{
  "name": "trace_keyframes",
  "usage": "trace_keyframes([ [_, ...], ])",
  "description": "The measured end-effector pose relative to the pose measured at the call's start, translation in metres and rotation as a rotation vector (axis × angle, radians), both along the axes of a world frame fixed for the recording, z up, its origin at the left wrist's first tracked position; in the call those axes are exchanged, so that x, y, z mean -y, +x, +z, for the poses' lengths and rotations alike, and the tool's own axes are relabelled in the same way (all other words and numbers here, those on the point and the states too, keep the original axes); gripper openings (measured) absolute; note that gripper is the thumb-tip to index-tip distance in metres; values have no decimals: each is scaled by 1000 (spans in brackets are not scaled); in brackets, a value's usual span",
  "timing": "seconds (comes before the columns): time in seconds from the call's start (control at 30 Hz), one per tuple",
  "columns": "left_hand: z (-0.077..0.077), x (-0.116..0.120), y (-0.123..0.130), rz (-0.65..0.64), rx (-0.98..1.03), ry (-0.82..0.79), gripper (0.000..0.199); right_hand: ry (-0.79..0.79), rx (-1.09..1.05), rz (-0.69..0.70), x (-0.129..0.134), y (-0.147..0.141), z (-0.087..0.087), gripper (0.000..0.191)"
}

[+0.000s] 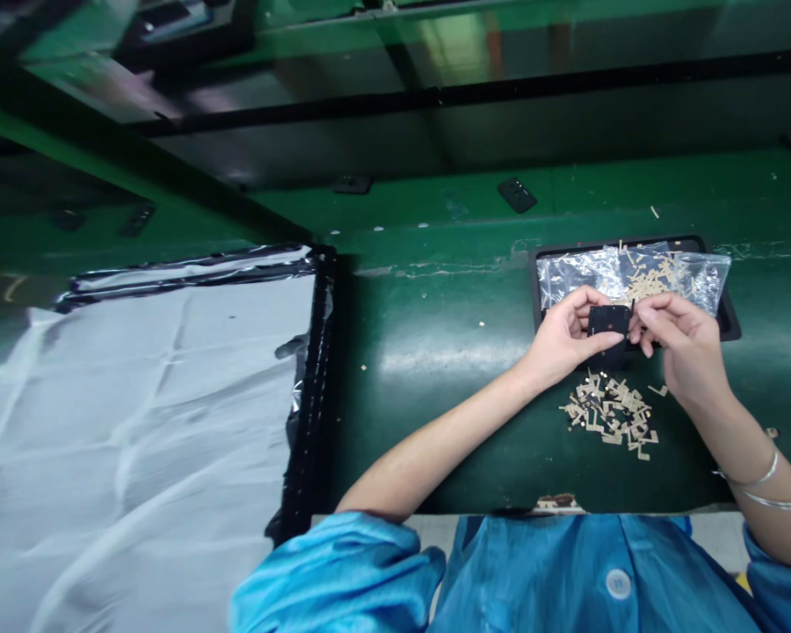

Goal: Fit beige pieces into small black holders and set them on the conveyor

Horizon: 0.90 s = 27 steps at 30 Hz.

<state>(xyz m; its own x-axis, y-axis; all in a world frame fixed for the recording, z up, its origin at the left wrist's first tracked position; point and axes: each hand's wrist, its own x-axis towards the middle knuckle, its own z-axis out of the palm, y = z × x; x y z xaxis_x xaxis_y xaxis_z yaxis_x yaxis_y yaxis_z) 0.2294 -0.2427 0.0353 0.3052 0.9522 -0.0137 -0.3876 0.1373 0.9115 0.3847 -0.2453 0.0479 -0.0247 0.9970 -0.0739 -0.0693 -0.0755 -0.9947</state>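
Observation:
A small black rectangular plate (608, 323) is held in my left hand (570, 338), with the thumb across its face. At the plate's right edge, my right hand (684, 338) has its thumb and forefinger pinched together; a tiny dark piece seems to be at the fingertips, too small to name. Both hands are over the near edge of a black tray (730, 321) that holds clear plastic bags (580, 271) and small beige strips (652, 274). Just below the hands, a loose pile of beige L-shaped pieces (610, 413) lies on the green table (435, 396).
On the left stands a large black-edged box or tray (303, 396) covered by a pale sheet (145, 422). Another black plate (518, 195) lies towards the back, with a further one (352, 185) left of it. A green beam (171, 185) crosses the upper left.

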Motion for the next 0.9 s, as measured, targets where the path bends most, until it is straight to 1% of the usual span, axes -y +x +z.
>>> trace_keyframes([
  [0.1, -1, -1, -1, -24, 23, -20, 37, -21, -9, 40, -1, 2, 1, 6],
  [0.37, 4, -5, -7, -181, 74, -164, 41, -106, -90, 193, -5, 8, 4, 18],
  [0.6, 2, -9, -9, -280, 126, -153, 42, -117, -81, 249, -5, 11, 2, 24],
  [0.67, 1, -7, -6, -236, 81, -132, 44, -93, -81, 242, -5, 12, 2, 23],
  [0.73, 1, -4, -2, -112, 2, -82, 47, -49, -58, 198, -3, 12, 3, 22],
  [0.8, 0, 1, 2, 16, -94, 1, 52, 2, -19, 146, -2, 11, 4, 19],
  [0.83, 0, 3, 3, 57, -144, 47, 54, 23, 1, 128, -1, 11, 4, 17],
  [0.9, -1, 6, 5, 83, -220, 125, 57, 56, 34, 105, 0, 9, 4, 14],
])
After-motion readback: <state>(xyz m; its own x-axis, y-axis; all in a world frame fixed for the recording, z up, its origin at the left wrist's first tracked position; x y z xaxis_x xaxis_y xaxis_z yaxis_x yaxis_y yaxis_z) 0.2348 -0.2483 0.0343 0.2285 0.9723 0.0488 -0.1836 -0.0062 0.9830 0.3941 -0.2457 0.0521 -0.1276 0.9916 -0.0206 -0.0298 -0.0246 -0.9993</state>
